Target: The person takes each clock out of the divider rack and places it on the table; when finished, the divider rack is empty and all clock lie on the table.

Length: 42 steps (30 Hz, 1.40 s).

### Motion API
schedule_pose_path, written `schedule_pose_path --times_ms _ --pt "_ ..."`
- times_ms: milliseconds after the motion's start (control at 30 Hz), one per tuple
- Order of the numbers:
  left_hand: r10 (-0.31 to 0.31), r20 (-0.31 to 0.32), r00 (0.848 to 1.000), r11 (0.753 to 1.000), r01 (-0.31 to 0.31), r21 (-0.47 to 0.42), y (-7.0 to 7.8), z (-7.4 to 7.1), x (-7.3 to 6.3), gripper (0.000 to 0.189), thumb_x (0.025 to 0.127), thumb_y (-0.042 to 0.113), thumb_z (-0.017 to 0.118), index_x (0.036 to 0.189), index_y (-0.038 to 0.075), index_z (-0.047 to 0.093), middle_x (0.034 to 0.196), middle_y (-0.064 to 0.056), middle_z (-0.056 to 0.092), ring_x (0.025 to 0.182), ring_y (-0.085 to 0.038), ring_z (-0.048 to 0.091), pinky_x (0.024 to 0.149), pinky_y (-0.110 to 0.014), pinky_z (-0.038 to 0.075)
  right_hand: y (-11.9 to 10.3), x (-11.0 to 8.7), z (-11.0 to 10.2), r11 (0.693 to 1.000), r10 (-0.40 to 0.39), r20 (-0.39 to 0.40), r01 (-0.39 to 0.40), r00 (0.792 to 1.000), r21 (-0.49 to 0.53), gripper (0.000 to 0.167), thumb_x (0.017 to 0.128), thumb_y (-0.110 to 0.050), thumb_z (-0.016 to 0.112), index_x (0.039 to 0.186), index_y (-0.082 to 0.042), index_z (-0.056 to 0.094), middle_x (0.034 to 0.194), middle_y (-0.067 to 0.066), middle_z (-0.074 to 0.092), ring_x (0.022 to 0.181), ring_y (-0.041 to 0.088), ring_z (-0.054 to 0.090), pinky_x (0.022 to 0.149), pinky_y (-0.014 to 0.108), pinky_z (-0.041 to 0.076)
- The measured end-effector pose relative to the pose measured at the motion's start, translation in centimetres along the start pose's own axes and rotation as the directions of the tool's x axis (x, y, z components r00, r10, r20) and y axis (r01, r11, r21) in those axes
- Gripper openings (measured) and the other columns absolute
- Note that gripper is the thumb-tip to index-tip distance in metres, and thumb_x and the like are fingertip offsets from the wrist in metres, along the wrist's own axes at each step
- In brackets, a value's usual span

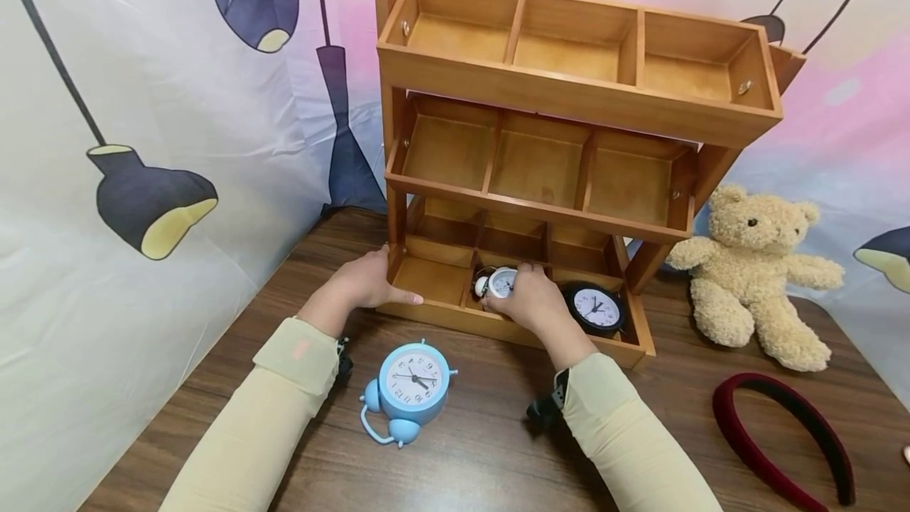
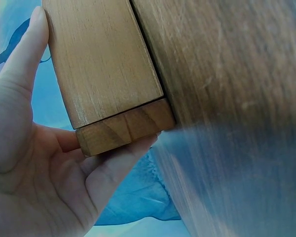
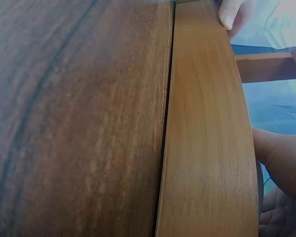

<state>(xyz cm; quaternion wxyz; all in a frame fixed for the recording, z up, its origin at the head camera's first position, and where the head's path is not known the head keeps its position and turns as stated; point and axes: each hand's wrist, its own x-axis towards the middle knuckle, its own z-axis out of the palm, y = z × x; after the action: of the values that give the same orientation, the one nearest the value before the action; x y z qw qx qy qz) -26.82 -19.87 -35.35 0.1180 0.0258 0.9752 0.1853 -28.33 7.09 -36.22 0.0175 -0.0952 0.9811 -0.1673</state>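
Note:
A wooden three-tier shelf (image 1: pixel 579 93) with divided compartments stands on the table. My left hand (image 1: pixel 362 281) grips the left front corner of its bottom tier, thumb over the front board (image 2: pixel 106 64) and fingers around the end. In the middle bottom compartment, my right hand (image 1: pixel 535 300) holds a small white alarm clock (image 1: pixel 502 283), partly hidden by the fingers. A black round clock (image 1: pixel 597 309) lies in the compartment to its right. Nearer me, between my forearms, a light blue twin-bell alarm clock (image 1: pixel 414 378) lies face up, its bells toward me.
To the right of the shelf sits a tan teddy bear (image 1: pixel 757 275). A dark red headband (image 1: pixel 782 437) lies in front of the bear on the brown wooden table (image 1: pixel 490 425). Behind everything hangs a printed cloth (image 1: pixel 163 101) with lamp drawings.

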Motion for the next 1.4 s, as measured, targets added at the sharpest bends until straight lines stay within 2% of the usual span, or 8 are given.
schedule_pose_path --times_ms 267,500,767,1033,1400 --pt "0.008 -0.007 1.000 1.000 -0.008 -0.010 0.1 0.1 0.0 0.126 0.079 0.066 0.072 0.152 -0.015 0.010 0.153 -0.036 0.025 0.140 -0.048 0.031 0.111 -0.056 0.032 0.0 -0.1 -0.7 1.000 -0.002 -0.023 0.001 1.000 -0.020 0.089 0.077 -0.056 0.078 0.128 0.011 0.051 0.117 0.024 0.057 0.098 0.034 0.060 0.087 0.047 0.051" --pt "0.006 -0.007 1.000 1.000 -0.006 -0.010 0.1 0.1 -0.1 0.126 0.078 0.066 0.073 0.152 -0.015 0.010 0.153 -0.036 0.026 0.140 -0.048 0.032 0.111 -0.055 0.033 0.1 -0.2 -1.7 1.000 -0.003 -0.059 0.002 0.998 -0.025 0.085 0.076 -0.059 0.077 0.124 0.007 0.055 0.112 0.020 0.060 0.094 0.033 0.061 0.082 0.049 0.051" --pt "0.003 -0.010 1.000 1.000 -0.003 -0.015 0.0 0.3 0.0 0.126 0.078 0.066 0.073 0.152 -0.015 0.010 0.153 -0.036 0.025 0.140 -0.048 0.032 0.111 -0.055 0.032 -0.3 -1.2 -3.2 0.999 -0.022 -0.122 0.018 0.992 -0.039 0.085 0.072 -0.067 0.075 0.120 0.001 0.057 0.105 0.015 0.062 0.089 0.030 0.061 0.073 0.047 0.051" --pt "0.011 -0.019 1.000 1.000 -0.011 -0.023 -0.1 0.2 0.0 0.128 0.077 0.067 0.073 0.152 -0.015 0.010 0.154 -0.036 0.026 0.140 -0.048 0.032 0.111 -0.056 0.032 -1.1 -3.0 -5.1 0.998 -0.056 -0.142 0.053 0.988 -0.021 0.085 0.072 -0.070 0.071 0.119 -0.001 0.056 0.105 0.012 0.062 0.088 0.028 0.060 0.072 0.044 0.050" --pt "0.021 -0.013 1.000 0.999 -0.022 -0.039 0.1 -0.1 -0.2 0.122 0.081 0.060 0.074 0.152 -0.015 0.009 0.154 -0.035 0.025 0.140 -0.048 0.032 0.111 -0.056 0.031 -1.1 -7.1 -6.4 0.992 -0.125 -0.082 0.126 0.989 0.001 0.077 0.074 -0.061 0.077 0.119 -0.002 0.056 0.104 0.008 0.061 0.084 0.022 0.059 0.068 0.038 0.049"
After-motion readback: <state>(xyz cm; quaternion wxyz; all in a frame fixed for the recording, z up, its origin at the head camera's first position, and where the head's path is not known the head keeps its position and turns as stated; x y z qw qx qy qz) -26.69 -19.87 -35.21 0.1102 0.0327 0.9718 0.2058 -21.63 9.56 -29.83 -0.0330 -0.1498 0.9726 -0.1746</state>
